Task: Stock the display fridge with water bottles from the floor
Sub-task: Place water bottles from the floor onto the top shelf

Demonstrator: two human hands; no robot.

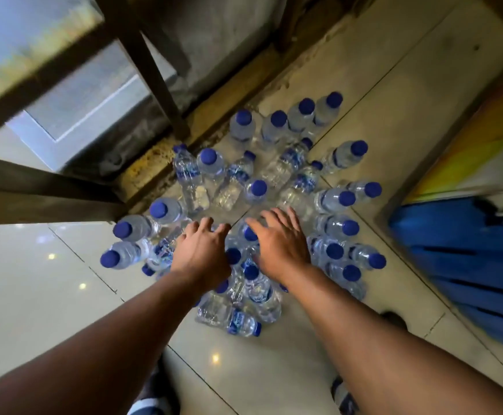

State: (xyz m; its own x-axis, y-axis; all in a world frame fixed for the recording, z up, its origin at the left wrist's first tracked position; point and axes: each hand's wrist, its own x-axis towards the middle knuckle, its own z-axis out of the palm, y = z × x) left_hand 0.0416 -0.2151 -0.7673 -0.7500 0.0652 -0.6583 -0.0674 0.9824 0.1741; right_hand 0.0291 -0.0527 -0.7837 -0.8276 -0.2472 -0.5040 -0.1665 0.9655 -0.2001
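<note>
Reaching down with both bare arms over a crowd of blue-capped water bottles (pixel 337 199), standing and lying on the pale tiled floor (pixel 49 295). Holding the left hand (pixel 203 250) just at 9 o'clock of the cluster's middle, with fingers loosely bent downward and gripping nothing that shows. Spreading the right hand (pixel 280 244) wide and relaxed just at 3 o'clock of the left, hovering close above one upright bottle's blue cap (pixel 249 234); impossible to tell whether touching it. Working inside a ring of upright bottles running from 8 o'clock round through 12 to 4 o'clock, with several toppled ones lying at 12 o'clock and one more toppled bottle (pixel 242 324) lying at 6 o'clock between the forearms. Facing dark wooden frame posts (pixel 151 70) at 10 to 11 o'clock and a blurred blue slatted object (pixel 459 259) at 3 o'clock, near the rightmost bottles
</note>
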